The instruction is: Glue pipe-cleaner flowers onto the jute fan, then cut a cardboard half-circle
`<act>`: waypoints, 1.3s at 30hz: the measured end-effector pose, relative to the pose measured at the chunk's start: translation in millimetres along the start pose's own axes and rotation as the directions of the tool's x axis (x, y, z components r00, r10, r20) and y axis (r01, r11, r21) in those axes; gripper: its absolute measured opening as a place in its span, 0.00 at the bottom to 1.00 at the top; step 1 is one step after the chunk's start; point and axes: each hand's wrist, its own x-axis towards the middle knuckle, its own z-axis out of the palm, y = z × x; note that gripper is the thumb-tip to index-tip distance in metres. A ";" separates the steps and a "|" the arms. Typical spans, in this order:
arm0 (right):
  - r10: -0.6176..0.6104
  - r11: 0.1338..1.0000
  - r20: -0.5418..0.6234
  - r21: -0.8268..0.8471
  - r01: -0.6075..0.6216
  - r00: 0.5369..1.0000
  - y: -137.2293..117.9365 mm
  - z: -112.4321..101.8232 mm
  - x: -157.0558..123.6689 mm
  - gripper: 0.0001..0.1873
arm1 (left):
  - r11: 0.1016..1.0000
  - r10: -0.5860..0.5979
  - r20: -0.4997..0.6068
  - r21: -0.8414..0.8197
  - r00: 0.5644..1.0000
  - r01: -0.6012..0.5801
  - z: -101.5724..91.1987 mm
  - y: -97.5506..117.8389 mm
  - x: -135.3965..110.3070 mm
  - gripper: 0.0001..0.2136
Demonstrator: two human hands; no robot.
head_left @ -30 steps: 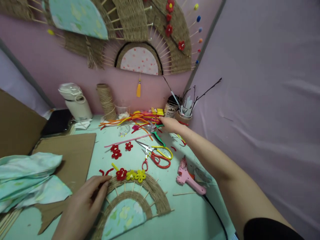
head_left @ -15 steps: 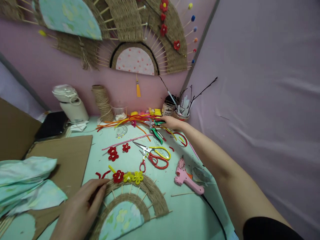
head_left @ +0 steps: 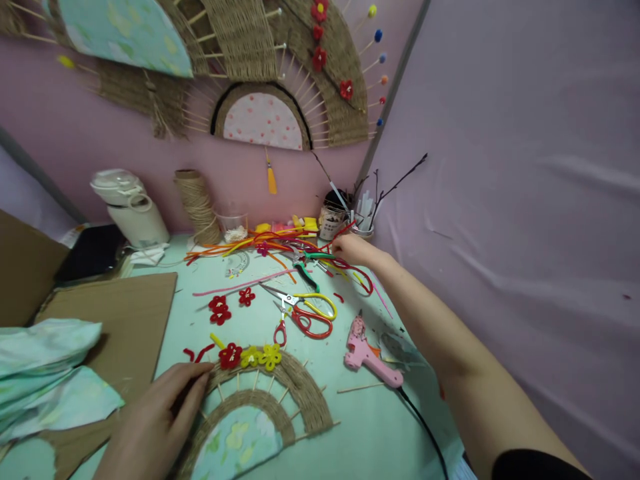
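Observation:
My left hand (head_left: 155, 417) rests on the left end of a woven jute fan (head_left: 280, 393) with a fabric centre, its fingers curled over the rim. Red and yellow pipe-cleaner flowers (head_left: 250, 355) sit on the fan's top edge. My right hand (head_left: 353, 250) reaches to the back of the table, fingers pinched on a red pipe cleaner (head_left: 337, 235) at the edge of a pile of coloured pipe cleaners (head_left: 270, 243).
Yellow scissors (head_left: 305, 300), red scissors (head_left: 297, 320) and a pink glue gun (head_left: 367, 353) with a black cord lie mid-table. Twine spool (head_left: 195, 203), white appliance (head_left: 127, 210), tool cups (head_left: 345, 220) stand at the back. Cardboard (head_left: 120, 320) and folded fabric (head_left: 40, 367) lie left.
My right hand has drawn back to the right from the pile, lifting a red pipe cleaner. The left hand stays on the fan. The view has shifted slightly.

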 end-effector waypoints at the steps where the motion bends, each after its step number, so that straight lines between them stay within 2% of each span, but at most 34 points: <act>1: 0.017 1.000 0.076 -0.023 -0.015 0.997 0.2 0.9 -4.0 0.12 | 1.000 0.005 -0.003 0.000 1.000 -0.005 0.2 -0.2 0.0 0.16; 3: 0.034 0.998 0.191 -0.050 -0.025 0.981 -1.7 7.5 -10.2 0.10 | 1.000 0.015 -0.012 0.000 1.000 -0.015 0.5 -0.9 -0.1 0.16; 5: 0.044 0.997 0.221 -0.065 -0.030 0.974 -6.1 18.0 -13.9 0.12 | 1.000 0.015 -0.013 -0.003 1.000 -0.015 1.0 -1.9 -0.4 0.16; 9: 0.074 0.995 0.177 -0.084 -0.060 0.981 -15.6 35.5 -15.8 0.14 | 1.000 -0.006 -0.026 -0.014 1.000 0.005 2.5 -4.6 -1.4 0.16; 14: 0.049 0.998 0.129 -0.037 -0.045 0.990 -18.2 35.0 -13.4 0.11 | 0.999 -0.004 -0.031 -0.036 1.000 0.003 4.1 -7.1 -3.4 0.16; 16: 0.021 0.998 0.074 0.049 -0.025 0.997 -18.8 31.2 -12.0 0.10 | 0.999 -0.006 -0.032 -0.043 0.999 0.005 3.9 -7.1 -4.3 0.16; 17: 0.014 0.986 0.037 0.164 -0.020 0.999 -19.8 29.3 -11.3 0.10 | 0.999 -0.007 -0.031 -0.045 0.999 0.006 3.7 -7.0 -4.6 0.16; 18: 0.013 0.944 0.004 0.330 -0.014 1.000 -21.5 27.4 -10.7 0.11 | 0.999 -0.009 -0.029 -0.045 1.000 0.008 3.5 -6.9 -5.0 0.16; 19: 0.019 0.852 -0.020 0.523 -0.006 1.000 -23.9 25.6 -10.4 0.11 | 0.999 -0.007 -0.029 -0.046 1.000 0.006 3.4 -6.9 -5.3 0.16; 21: 0.040 0.543 -0.023 0.840 -0.002 0.999 -30.6 22.2 -10.4 0.11 | 0.999 -0.001 -0.036 -0.042 0.999 0.000 3.5 -7.2 -5.8 0.15; 22: 0.042 0.395 -0.005 0.918 -0.012 0.999 -34.7 20.6 -10.8 0.10 | 0.999 0.003 -0.039 -0.039 0.999 -0.004 3.8 -7.5 -6.1 0.15; 23: 0.042 0.275 0.015 0.961 -0.026 0.999 -38.9 19.2 -11.5 0.09 | 0.999 0.006 -0.042 -0.034 0.999 -0.007 4.1 -8.0 -6.4 0.15; 25: 0.051 0.121 0.060 0.990 -0.066 0.997 -47.6 16.6 -13.8 0.08 | 0.999 0.010 -0.051 -0.030 0.999 -0.011 5.2 -9.2 -7.1 0.15; 28: 0.048 0.025 0.112 0.993 -0.113 0.993 -59.7 12.9 -20.1 0.10 | 0.999 0.008 -0.058 -0.044 0.998 -0.010 6.8 -10.0 -7.8 0.15; 30: 0.026 0.012 0.109 0.994 -0.109 0.994 -68.1 9.6 -26.8 0.12 | 0.999 -0.004 -0.066 -0.053 0.998 0.001 7.1 -8.5 -7.8 0.15; 32: -0.003 0.041 0.073 0.996 -0.073 0.997 -78.8 4.9 -36.1 0.14 | 0.998 -0.026 -0.078 -0.067 0.997 0.021 5.8 -4.0 -7.4 0.15; 36: -0.032 0.200 -0.059 0.978 0.064 0.998 -113.7 -7.2 -63.8 0.13 | 0.984 -0.090 -0.116 -0.161 0.989 0.071 -3.6 13.6 -6.7 0.15; 39: -0.050 0.349 -0.237 0.906 0.239 0.970 -150.0 -15.4 -88.1 0.09 | 0.940 -0.167 -0.144 -0.321 0.975 0.114 -12.9 26.7 -7.3 0.14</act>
